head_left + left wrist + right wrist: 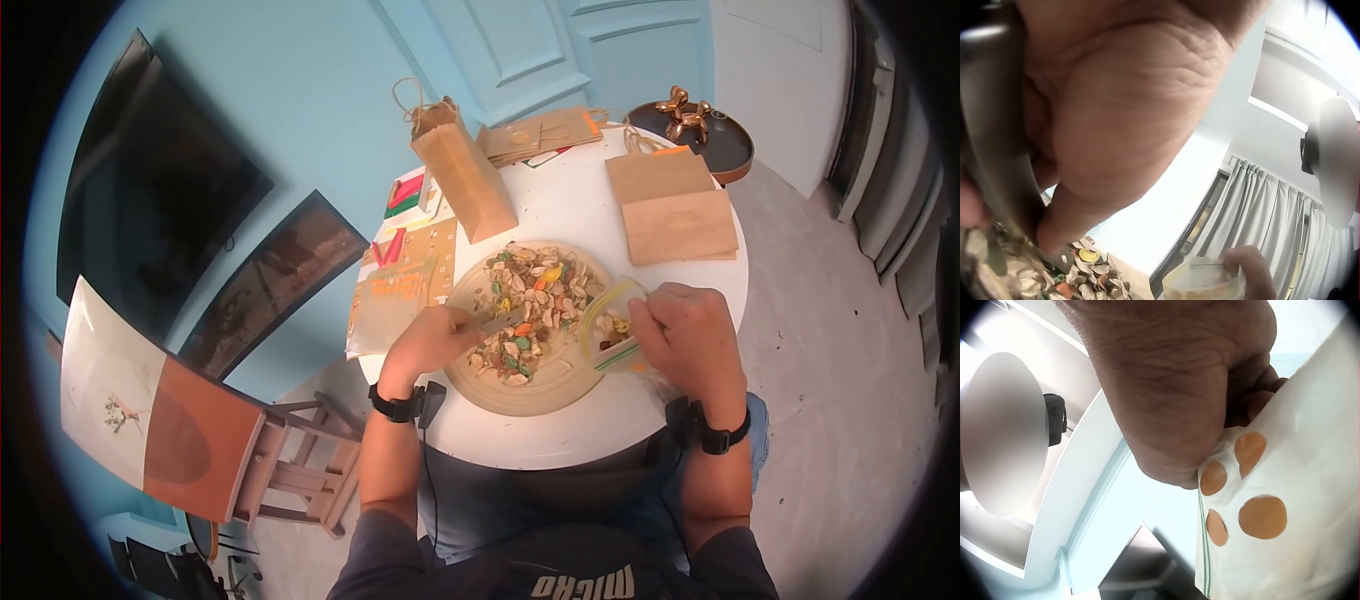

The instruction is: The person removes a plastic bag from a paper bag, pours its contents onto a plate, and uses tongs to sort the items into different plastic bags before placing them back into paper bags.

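Observation:
A round beige tray (560,386) holds a loose heap of dried petals and pieces (540,292), mostly cream with orange, green and yellow bits. My left hand (432,345) grips a grey metal utensil (991,119), its far end (503,320) low over the heap. At the tray's right side my right hand (695,335) pinches the upper edge of a translucent bag (1322,456) with a green seal strip and orange dots. The bag's mouth is open toward the tray, and a few dried pieces (612,328) show inside. The right fingertips are partly hidden.
On the white table (575,215), an upright brown paper bag (465,175) stands behind the tray. Folded paper bags (675,215) lie at the right, others (545,135) at the back. Patterned packets (395,300) and pink-and-green items (405,198) sit at the left.

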`<state>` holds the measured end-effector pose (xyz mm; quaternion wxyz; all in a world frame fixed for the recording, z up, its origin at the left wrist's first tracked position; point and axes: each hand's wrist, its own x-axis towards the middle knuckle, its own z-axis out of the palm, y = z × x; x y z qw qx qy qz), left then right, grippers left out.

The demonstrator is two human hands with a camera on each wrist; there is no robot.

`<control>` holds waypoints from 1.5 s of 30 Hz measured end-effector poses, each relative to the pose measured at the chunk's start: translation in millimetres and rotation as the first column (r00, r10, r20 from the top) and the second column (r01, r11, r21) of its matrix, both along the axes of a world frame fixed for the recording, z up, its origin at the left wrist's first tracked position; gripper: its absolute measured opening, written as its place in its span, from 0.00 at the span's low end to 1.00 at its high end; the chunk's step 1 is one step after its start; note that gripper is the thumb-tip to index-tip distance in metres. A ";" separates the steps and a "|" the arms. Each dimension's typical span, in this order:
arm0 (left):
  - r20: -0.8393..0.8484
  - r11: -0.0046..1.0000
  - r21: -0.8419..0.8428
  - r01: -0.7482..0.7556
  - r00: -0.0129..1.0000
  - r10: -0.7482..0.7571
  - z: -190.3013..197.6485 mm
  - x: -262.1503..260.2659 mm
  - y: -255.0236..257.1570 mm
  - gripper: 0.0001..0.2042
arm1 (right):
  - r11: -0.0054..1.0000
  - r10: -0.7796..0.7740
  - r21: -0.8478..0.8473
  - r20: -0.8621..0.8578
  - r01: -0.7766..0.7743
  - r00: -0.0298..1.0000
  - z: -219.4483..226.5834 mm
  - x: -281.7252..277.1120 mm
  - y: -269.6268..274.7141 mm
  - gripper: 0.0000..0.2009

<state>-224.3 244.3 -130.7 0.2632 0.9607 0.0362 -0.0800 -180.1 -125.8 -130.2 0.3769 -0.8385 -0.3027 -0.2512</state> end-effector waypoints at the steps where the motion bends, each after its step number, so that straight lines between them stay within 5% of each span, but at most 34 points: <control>1: 0.023 1.000 0.009 0.004 1.000 -0.005 -0.6 -1.0 -2.3 0.15 | 1.000 0.000 -0.004 0.000 0.000 1.000 0.2 -0.3 0.3 0.17; 16: 0.145 0.989 0.146 0.009 0.989 -0.030 23.2 -21.4 -20.8 0.11 | 1.000 0.008 0.000 0.009 -0.008 1.000 -1.9 0.8 -1.2 0.17; 26: 0.371 0.932 0.121 0.343 0.855 -0.363 54.5 -29.7 -90.6 0.14 | 1.000 -0.004 -0.010 0.014 0.004 1.000 -2.8 2.8 -1.3 0.18; 32: 0.371 0.993 0.016 0.118 0.921 -0.115 52.6 -25.3 -55.3 0.18 | 1.000 -0.016 0.001 0.017 0.016 1.000 -2.2 2.4 -4.9 0.18; 38: 0.038 0.996 0.058 -0.066 0.997 0.064 23.3 -11.2 11.5 0.15 | 1.000 -0.010 -0.020 0.017 0.010 1.000 0.1 -0.3 -5.8 0.18; 45: -0.015 0.998 -0.005 0.058 0.998 -0.058 4.6 -16.7 -2.1 0.16 | 1.000 -0.005 -0.011 0.014 0.005 1.000 -0.5 -0.3 -1.0 0.18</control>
